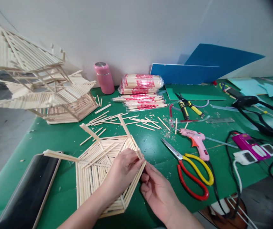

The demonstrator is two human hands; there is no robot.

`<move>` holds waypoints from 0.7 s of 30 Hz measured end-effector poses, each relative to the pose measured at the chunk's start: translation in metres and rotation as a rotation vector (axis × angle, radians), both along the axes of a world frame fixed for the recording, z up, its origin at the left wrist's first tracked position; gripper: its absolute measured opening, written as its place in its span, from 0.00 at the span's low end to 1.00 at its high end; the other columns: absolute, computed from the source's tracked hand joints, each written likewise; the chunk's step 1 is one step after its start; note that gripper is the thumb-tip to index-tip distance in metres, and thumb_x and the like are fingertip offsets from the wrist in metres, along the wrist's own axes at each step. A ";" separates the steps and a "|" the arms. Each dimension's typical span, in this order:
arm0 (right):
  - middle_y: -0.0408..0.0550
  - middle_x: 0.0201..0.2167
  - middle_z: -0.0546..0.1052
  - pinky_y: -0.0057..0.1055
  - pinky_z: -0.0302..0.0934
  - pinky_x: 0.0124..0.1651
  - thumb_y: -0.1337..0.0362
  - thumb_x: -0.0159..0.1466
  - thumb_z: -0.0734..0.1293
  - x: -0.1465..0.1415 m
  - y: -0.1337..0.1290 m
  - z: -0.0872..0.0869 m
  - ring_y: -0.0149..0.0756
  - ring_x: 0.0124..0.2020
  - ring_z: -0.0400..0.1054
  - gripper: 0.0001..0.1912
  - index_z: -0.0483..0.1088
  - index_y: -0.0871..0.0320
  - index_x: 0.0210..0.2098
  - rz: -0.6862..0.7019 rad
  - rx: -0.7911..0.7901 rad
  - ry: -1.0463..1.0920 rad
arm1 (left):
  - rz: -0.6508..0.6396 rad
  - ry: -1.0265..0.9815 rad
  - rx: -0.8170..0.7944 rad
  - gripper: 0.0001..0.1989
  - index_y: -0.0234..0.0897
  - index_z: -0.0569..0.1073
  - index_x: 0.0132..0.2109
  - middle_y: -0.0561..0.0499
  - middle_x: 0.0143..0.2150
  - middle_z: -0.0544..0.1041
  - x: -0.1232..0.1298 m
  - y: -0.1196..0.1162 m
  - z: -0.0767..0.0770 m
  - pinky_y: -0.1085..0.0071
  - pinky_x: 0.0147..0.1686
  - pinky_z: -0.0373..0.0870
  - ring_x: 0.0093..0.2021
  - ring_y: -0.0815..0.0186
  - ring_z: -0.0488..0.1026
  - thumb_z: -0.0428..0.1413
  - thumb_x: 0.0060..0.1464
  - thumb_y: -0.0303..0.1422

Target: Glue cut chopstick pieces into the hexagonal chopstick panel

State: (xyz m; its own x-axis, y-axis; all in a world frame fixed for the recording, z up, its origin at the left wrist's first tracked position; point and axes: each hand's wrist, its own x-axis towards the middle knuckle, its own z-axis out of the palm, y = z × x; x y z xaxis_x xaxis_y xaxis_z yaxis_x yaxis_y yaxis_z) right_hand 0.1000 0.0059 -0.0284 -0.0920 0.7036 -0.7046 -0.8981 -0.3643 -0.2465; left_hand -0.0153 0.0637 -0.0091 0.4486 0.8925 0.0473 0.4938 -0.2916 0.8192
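A flat polygonal panel of pale wooden sticks [88,181] lies on the green table, with several stick posts rising from its corners. My left hand [124,171] reaches over the panel, its fingers closed on a stick post [138,153] at the right corner. Close beside it, my right hand [157,190] has its fingertips pressed together at the panel's right corner; what they pinch is hidden. Loose cut sticks [148,122] are scattered behind the panel. To the right are scissors [183,157] with red and yellow handles and a pink glue gun [197,141].
A stick pagoda model [52,95] stands at the back left. Near the wall are a pink flask [104,78] and wrapped stick bundles [142,84]. Pliers [189,108], a purple power strip [251,146] and cables are at the right. A black object [31,190] lies front left.
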 end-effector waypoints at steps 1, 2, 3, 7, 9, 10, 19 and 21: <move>0.38 0.18 0.65 0.15 0.46 0.17 0.68 0.45 0.73 0.000 0.000 0.000 0.18 0.18 0.56 0.13 0.74 0.64 0.31 -0.001 -0.001 -0.002 | 0.003 0.001 -0.001 0.09 0.37 0.73 0.33 0.51 0.29 0.74 0.000 0.000 0.000 0.71 0.32 0.67 0.30 0.67 0.71 0.48 0.54 0.32; 0.38 0.19 0.65 0.15 0.46 0.17 0.68 0.45 0.73 0.000 0.000 0.000 0.18 0.18 0.56 0.13 0.74 0.64 0.31 -0.002 -0.001 -0.002 | 0.004 0.005 -0.001 0.09 0.37 0.73 0.33 0.51 0.29 0.74 0.000 0.000 -0.001 0.71 0.32 0.67 0.30 0.67 0.71 0.48 0.54 0.32; 0.38 0.19 0.65 0.15 0.46 0.17 0.68 0.45 0.73 0.000 0.000 0.000 0.18 0.18 0.56 0.13 0.74 0.64 0.31 -0.001 0.000 0.000 | 0.004 0.009 0.001 0.09 0.37 0.73 0.33 0.51 0.29 0.74 0.000 0.000 -0.001 0.71 0.32 0.67 0.30 0.67 0.71 0.48 0.54 0.32; 0.37 0.18 0.65 0.15 0.47 0.18 0.68 0.45 0.74 0.000 0.001 0.000 0.18 0.18 0.57 0.13 0.74 0.63 0.30 0.001 0.003 0.011 | -0.002 0.024 -0.003 0.10 0.37 0.73 0.33 0.51 0.29 0.74 0.000 0.000 -0.001 0.71 0.32 0.67 0.30 0.67 0.71 0.48 0.55 0.32; 0.37 0.18 0.65 0.15 0.47 0.17 0.68 0.45 0.73 0.000 0.001 0.000 0.18 0.18 0.57 0.13 0.74 0.63 0.31 -0.002 0.010 0.013 | -0.006 0.025 -0.010 0.10 0.36 0.73 0.32 0.50 0.29 0.74 0.000 0.000 0.000 0.71 0.33 0.67 0.31 0.67 0.71 0.48 0.55 0.32; 0.37 0.18 0.65 0.15 0.47 0.17 0.68 0.45 0.73 0.000 0.001 0.000 0.18 0.18 0.57 0.13 0.74 0.64 0.31 0.000 0.013 0.013 | -0.008 0.026 -0.012 0.10 0.36 0.73 0.32 0.50 0.29 0.74 0.000 -0.001 0.000 0.71 0.33 0.67 0.31 0.67 0.71 0.48 0.55 0.32; 0.37 0.18 0.65 0.15 0.46 0.17 0.68 0.45 0.73 -0.001 0.000 0.001 0.18 0.18 0.56 0.13 0.74 0.64 0.30 0.001 0.002 0.000 | -0.013 0.014 -0.015 0.10 0.36 0.72 0.32 0.50 0.29 0.73 0.000 0.000 -0.001 0.71 0.34 0.67 0.31 0.66 0.70 0.48 0.55 0.32; 0.37 0.17 0.66 0.15 0.46 0.17 0.68 0.45 0.73 -0.001 0.000 0.001 0.18 0.18 0.56 0.13 0.74 0.64 0.30 0.000 -0.003 0.000 | -0.015 0.017 -0.011 0.10 0.36 0.72 0.32 0.50 0.29 0.73 0.001 0.000 -0.001 0.71 0.33 0.67 0.31 0.66 0.70 0.48 0.55 0.32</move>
